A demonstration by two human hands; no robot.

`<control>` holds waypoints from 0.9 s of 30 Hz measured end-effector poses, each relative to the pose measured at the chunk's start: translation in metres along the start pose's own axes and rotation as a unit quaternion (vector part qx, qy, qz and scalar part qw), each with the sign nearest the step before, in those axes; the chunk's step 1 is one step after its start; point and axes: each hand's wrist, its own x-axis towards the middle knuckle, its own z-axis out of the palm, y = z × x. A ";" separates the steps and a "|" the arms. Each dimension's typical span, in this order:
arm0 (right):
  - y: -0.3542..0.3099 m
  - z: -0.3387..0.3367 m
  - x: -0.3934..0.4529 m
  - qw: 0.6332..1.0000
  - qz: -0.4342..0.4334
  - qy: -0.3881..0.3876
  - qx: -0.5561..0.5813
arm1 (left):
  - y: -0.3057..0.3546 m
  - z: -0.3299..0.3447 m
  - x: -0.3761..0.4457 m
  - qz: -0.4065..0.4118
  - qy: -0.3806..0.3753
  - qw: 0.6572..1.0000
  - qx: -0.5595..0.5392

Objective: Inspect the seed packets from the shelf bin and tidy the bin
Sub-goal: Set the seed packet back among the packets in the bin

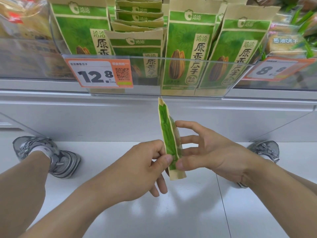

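Head view: inspection step; left hand (pixel 145 162) pinches packet (pixel 169 140) edge-on, right hand (pixel 205 150) thumb pinching, fingers spread; next, probably return it to bin (pixel 188 60).

Green-and-tan seed packet (pixel 169 140); orange price tag (pixel 98 73)

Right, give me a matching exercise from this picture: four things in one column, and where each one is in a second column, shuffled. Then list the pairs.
Things
1. held seed packet
2. price tag reading 12.8
3. left hand
4. grey shoe

Places
A. on the white floor, left of both arms
B. pinching the packet's lower left side
C. on the front of the clear shelf bin
D. edge-on between the two hands, below the bin

Pairs: 1-D, 2-C, 3-B, 4-A
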 end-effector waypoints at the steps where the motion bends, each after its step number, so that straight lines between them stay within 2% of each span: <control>1: 0.001 0.001 0.000 1.000 -0.004 0.011 -0.021 | 0.000 0.000 -0.001 -0.014 -0.002 1.000 -0.011; 4: 0.004 0.010 0.001 0.995 -0.015 0.052 -0.082 | 0.003 0.001 -0.002 -0.043 0.014 0.998 -0.044; 9: 0.010 0.018 0.006 0.985 -0.066 0.110 -0.120 | -0.002 0.005 0.003 -0.036 0.094 0.990 -0.101; 11: 0.010 0.015 0.007 0.980 -0.072 0.140 -0.119 | -0.005 -0.001 0.003 -0.053 0.083 0.991 -0.086; 14: 0.005 0.013 0.008 0.980 -0.103 0.157 -0.059 | -0.008 -0.007 0.003 -0.061 0.065 0.994 -0.057; 17: 0.007 0.015 0.008 0.972 -0.127 0.166 -0.104 | -0.004 0.000 0.006 -0.033 0.163 0.977 -0.130; 19: 0.011 0.020 0.006 0.967 -0.142 0.147 -0.155 | 0.000 0.008 0.011 0.027 0.269 0.948 -0.168; 21: 0.014 0.027 0.003 0.967 -0.176 0.117 -0.145 | 0.002 0.018 0.014 0.080 0.361 0.915 -0.162; 24: 0.012 0.034 0.000 0.958 -0.238 0.126 -0.100 | 0.004 0.028 0.016 0.111 0.393 0.897 -0.170; 27: 0.012 0.036 0.003 0.955 -0.254 0.142 -0.058 | 0.002 0.031 0.019 0.092 0.380 0.906 -0.164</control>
